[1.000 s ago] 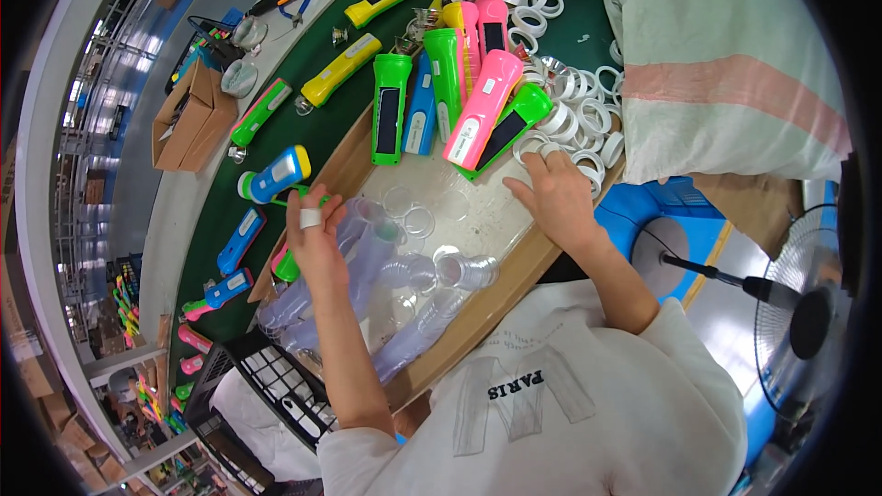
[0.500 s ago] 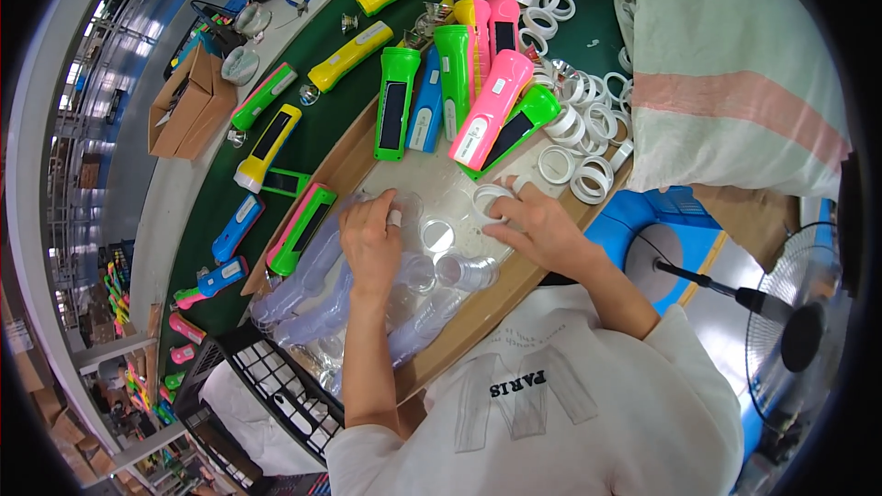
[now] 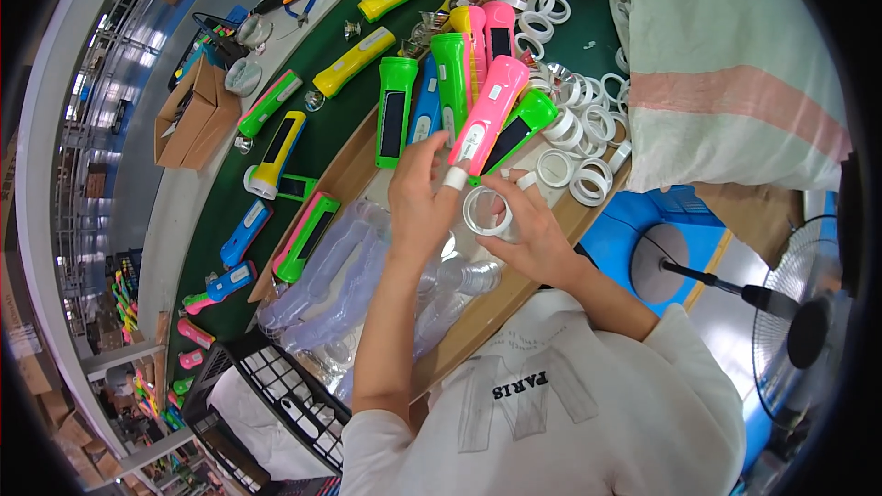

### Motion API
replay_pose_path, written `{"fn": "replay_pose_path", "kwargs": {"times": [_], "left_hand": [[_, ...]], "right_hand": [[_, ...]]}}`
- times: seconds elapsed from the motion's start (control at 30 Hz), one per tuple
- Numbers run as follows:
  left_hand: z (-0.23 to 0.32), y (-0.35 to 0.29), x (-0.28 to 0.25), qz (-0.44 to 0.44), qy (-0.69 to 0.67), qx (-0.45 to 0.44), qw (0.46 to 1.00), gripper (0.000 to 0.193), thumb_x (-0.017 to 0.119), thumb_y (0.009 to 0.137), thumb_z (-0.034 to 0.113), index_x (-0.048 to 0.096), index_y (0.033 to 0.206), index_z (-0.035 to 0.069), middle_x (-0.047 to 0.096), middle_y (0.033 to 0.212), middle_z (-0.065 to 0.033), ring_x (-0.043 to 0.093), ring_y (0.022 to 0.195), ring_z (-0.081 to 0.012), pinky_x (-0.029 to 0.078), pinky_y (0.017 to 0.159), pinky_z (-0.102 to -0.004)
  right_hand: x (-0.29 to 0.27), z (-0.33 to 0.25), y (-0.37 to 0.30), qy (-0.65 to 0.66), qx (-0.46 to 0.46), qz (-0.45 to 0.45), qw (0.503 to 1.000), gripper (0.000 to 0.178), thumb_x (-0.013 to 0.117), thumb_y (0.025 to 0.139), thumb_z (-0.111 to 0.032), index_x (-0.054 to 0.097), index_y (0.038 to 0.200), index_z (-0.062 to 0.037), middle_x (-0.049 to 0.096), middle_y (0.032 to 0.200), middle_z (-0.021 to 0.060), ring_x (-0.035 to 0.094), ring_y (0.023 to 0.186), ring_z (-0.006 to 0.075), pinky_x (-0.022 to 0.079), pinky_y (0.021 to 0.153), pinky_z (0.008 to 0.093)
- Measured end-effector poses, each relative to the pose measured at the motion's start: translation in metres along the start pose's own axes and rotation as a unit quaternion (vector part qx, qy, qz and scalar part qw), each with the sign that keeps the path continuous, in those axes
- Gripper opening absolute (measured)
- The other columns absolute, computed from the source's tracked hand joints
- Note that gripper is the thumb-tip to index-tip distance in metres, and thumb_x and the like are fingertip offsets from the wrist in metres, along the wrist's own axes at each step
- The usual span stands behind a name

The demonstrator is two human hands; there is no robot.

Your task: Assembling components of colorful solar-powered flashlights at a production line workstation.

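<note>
Two hands: both meet over the near edge of the bench, holding one small part between them.
Left hand [image 3: 418,197]: fingers curled, thumb and taped forefinger pinching the rim of a white plastic ring with a clear centre [image 3: 484,211].
Right hand [image 3: 528,230]: fingers closed around the far side of the same ring, one fingertip also taped.
Ring position: raised just above the wooden board, between the two hands, near the tail of the pink torch.
Work surface: pale wooden board [image 3: 344,174] laid at the near side of a dark green bench top [image 3: 331,124] that curves away toward the upper left.
On the board: a pink plastic torch [image 3: 487,115], green torches [image 3: 397,110] and a blue one lying side by side; loose white plastic rings [image 3: 574,142] spread to their right.
Near the hands: clear plastic bags of transparent lens discs [image 3: 340,276], just left of and below the left forearm.
On the green top: yellow torches [image 3: 354,60], further green, blue and pink ones, and an open cardboard box [image 3: 188,115] at the far edge.
Right of bench: a large woven sack, pale with a pink stripe [image 3: 735,83].
Room: black wire basket [image 3: 266,386] below the bench, blue tub [image 3: 643,230] and black standing fan [image 3: 808,312] on the floor at right; shelving shows at far left.
</note>
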State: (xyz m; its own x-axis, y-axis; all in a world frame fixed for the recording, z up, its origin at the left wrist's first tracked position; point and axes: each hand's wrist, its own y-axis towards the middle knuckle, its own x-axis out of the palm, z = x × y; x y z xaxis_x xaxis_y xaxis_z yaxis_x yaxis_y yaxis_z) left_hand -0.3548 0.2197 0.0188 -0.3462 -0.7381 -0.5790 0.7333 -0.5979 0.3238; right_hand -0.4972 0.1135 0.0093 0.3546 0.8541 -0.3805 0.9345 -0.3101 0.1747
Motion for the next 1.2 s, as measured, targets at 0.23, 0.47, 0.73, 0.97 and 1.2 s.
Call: {"fn": "replay_pose_path", "kwargs": {"times": [0.23,0.47,0.73,0.97,1.2], "left_hand": [[-0.024,0.006,0.023,-0.060,0.022,0.006,0.998,0.058,0.072,0.076,0.015,0.049,0.129,0.004,0.056,0.104,-0.0197,0.059,0.092,-0.0348,0.049,0.079,-0.0403],[0.015,-0.025,-0.050,-0.008,-0.333,-0.201,0.921,0.051,0.066,0.085,0.018,0.051,0.127,-0.004,0.060,0.095,-0.0065,0.057,0.073,-0.0115,0.046,0.063,-0.0266],[0.036,-0.079,-0.104,0.020,-0.335,-0.182,0.924,0.072,0.074,0.077,0.042,0.053,0.124,-0.008,0.062,0.099,-0.0112,0.059,0.067,-0.0150,0.045,0.053,-0.0269],[0.057,-0.106,-0.133,-0.029,-0.146,-0.158,0.976,0.066,0.075,0.075,0.049,0.060,0.112,-0.004,0.057,0.091,-0.0077,0.055,0.084,-0.0169,0.041,0.078,-0.0283],[0.067,-0.106,-0.150,-0.090,-0.139,-0.160,0.973,0.055,0.072,0.079,0.038,0.060,0.112,-0.005,0.058,0.085,-0.0067,0.056,0.075,-0.0143,0.043,0.069,-0.0275]], "right_hand": [[-0.007,0.006,-0.003,0.049,-0.030,0.023,0.998,0.067,0.070,0.071,0.008,0.046,0.131,-0.0051,0.043,0.119,0.0122,0.053,0.089,0.0176,0.047,0.081,0.0286],[-0.006,0.017,-0.006,0.299,0.029,0.001,0.954,0.073,0.063,0.074,0.016,0.037,0.138,-0.0050,0.034,0.129,0.0093,0.053,0.110,0.0162,0.048,0.087,0.0283],[-0.001,0.008,-0.003,0.293,0.016,-0.040,0.955,0.073,0.062,0.073,0.016,0.036,0.139,-0.0042,0.034,0.130,0.0090,0.052,0.113,0.0177,0.047,0.092,0.0291],[0.004,0.006,-0.001,0.239,0.014,0.010,0.971,0.080,0.065,0.072,0.012,0.031,0.141,-0.0093,0.044,0.131,0.0132,0.056,0.109,0.0212,0.050,0.088,0.0318],[-0.008,-0.007,-0.002,0.069,0.006,-0.036,0.997,0.071,0.071,0.072,0.005,0.041,0.135,-0.0054,0.048,0.130,0.0124,0.053,0.115,0.0249,0.045,0.096,0.0352]]}}
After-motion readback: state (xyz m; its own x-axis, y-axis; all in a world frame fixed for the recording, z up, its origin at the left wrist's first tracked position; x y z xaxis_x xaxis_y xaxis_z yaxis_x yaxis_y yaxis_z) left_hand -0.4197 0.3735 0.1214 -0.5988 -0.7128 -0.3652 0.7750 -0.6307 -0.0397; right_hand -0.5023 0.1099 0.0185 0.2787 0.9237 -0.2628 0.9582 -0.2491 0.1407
